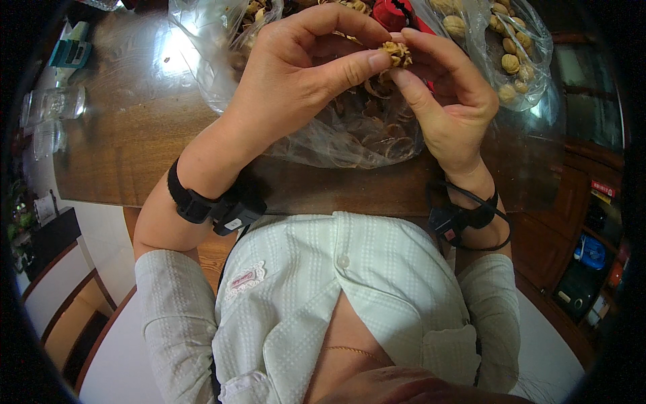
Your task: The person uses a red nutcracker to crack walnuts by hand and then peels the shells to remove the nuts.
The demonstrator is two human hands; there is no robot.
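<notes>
A walnut kernel (397, 54) is pinched between the thumb and fingers of my left hand (303, 76). The fingertips of my right hand (446, 96) meet the kernel's right side, the thumb just below it. Under both hands lies a clear plastic bag (348, 146) with broken walnut shells (376, 134) in it. Behind the fingers is a red tool (391, 15), partly hidden; its exact kind cannot be told. Whole walnuts (510, 63) lie in another clear plastic bag (540, 86) at the upper right.
All this rests on a dark wooden table (136, 131), its near edge in front of my body. Glass jars (55, 103) and a teal and white box (70, 53) stand at the far left. Wooden shelves with various items are at the right. A black device is strapped to each wrist.
</notes>
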